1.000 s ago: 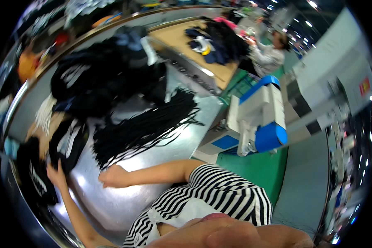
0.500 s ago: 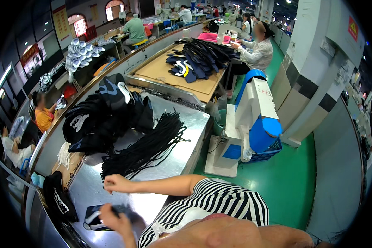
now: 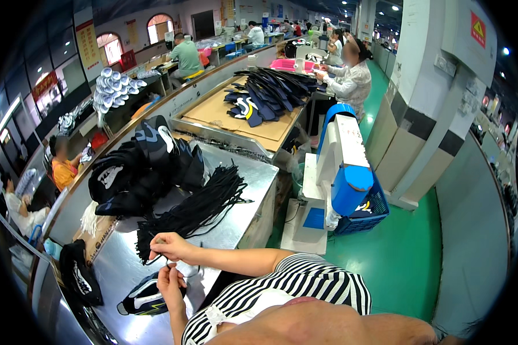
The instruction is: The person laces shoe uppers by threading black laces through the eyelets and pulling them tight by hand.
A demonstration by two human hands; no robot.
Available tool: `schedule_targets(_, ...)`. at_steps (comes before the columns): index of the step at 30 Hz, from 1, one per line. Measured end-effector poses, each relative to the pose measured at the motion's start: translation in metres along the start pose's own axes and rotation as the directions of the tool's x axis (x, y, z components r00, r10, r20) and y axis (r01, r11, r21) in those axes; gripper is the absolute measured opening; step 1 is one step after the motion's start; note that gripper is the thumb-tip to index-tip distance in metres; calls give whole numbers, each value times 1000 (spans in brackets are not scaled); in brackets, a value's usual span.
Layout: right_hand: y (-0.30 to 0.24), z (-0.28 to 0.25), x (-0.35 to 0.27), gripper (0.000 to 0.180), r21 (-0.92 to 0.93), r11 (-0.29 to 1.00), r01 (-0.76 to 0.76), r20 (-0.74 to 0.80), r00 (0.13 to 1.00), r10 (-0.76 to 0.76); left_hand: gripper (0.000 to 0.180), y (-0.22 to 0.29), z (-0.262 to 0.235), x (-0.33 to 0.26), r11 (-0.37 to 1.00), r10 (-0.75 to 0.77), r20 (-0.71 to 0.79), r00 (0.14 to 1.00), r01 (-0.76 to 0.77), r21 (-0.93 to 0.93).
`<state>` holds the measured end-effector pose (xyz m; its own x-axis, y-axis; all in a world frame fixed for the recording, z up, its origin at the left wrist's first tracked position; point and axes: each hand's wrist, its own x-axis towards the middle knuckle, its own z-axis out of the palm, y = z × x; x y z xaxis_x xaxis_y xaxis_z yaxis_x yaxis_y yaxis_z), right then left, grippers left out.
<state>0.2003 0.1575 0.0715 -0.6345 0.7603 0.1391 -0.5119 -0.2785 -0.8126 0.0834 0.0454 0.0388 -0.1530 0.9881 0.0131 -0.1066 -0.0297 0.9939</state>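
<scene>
A thin black lace [image 3: 189,275] loops down beside my hands. My right hand [image 3: 174,247] pinches this lace at the near end of a bundle of black laces [image 3: 204,198]. Just below it, my left hand [image 3: 168,283] has its fingers closed on the same lace, close to my right hand but apart from it. Under and beside my left hand, a dark shoe upper [image 3: 144,296] with white and yellow-green trim lies on the shiny metal table [image 3: 112,253]. A heap of black shoe uppers [image 3: 129,172] sits beyond the laces.
Another black upper [image 3: 80,273] and white laces [image 3: 90,219] lie along the table's left edge. Farther off, dark blue pieces [image 3: 270,95] are piled on cardboard [image 3: 204,112]. A blue-and-white machine [image 3: 342,172] stands at right by a blue basket [image 3: 368,213]. Several people work around.
My left hand has risen toward my right hand, and both now pinch a lace. The right hand has shifted slightly right. The view has tilted a little.
</scene>
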Motion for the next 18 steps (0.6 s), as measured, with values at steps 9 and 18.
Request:
schedule_targets(9, 8, -39, -6, 20, 211, 971, -108, -193, 970, 150, 22, 11, 11, -44, 909, -283, 239, 929, 180, 376)
schedule_targets(18, 37, -43, 9, 7, 323, 894, -312, -179, 907, 381, 18, -10, -39, -58, 748, -240, 411, 879, -103, 656)
